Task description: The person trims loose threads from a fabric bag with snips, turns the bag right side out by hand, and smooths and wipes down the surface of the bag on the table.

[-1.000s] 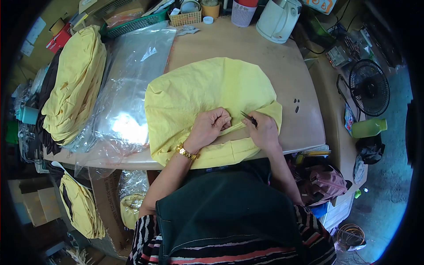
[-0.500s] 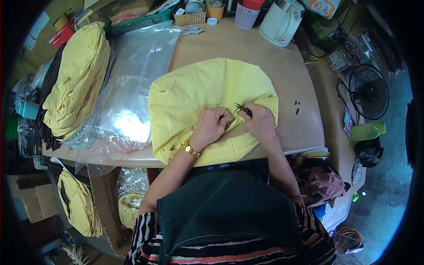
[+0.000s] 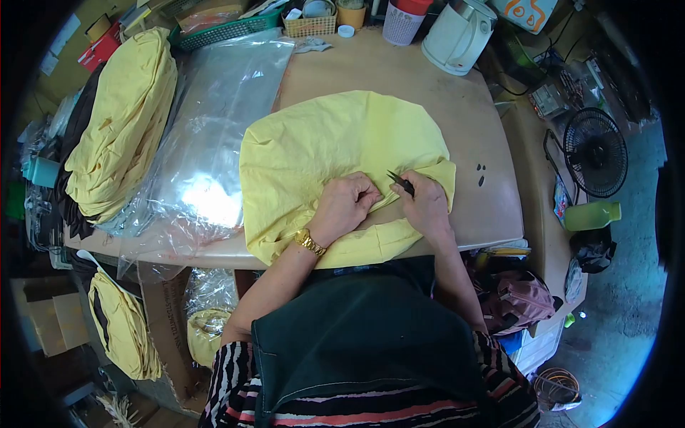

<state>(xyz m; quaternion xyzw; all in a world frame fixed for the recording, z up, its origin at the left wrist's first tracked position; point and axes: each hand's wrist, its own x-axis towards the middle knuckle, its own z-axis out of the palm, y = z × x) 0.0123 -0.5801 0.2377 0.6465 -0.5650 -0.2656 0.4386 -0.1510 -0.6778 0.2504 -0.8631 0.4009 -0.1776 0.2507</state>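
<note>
A yellow cloth piece [image 3: 342, 135] lies spread on the brown table, its lower part folded into a band near the front edge. My left hand [image 3: 346, 203], with a gold watch at the wrist, pinches the cloth's edge near its middle. To the right, my right hand [image 3: 427, 207] is closed round small dark snips [image 3: 402, 183], whose tips point up and left over the cloth. The snips' tips are apart from my left fingertips. The rest of the snips is hidden inside my right palm.
Clear plastic sheets [image 3: 221, 135] and a stack of yellow cloth [image 3: 125, 128] lie on the left. A white kettle [image 3: 459, 37] and baskets stand at the back. A black fan [image 3: 596, 152] and a green bottle [image 3: 592, 215] are on the right.
The snips have shifted in my right hand, first closer to my left fingers, then slightly right again. My left hand has moved a little to the right, still pinching the cloth.
</note>
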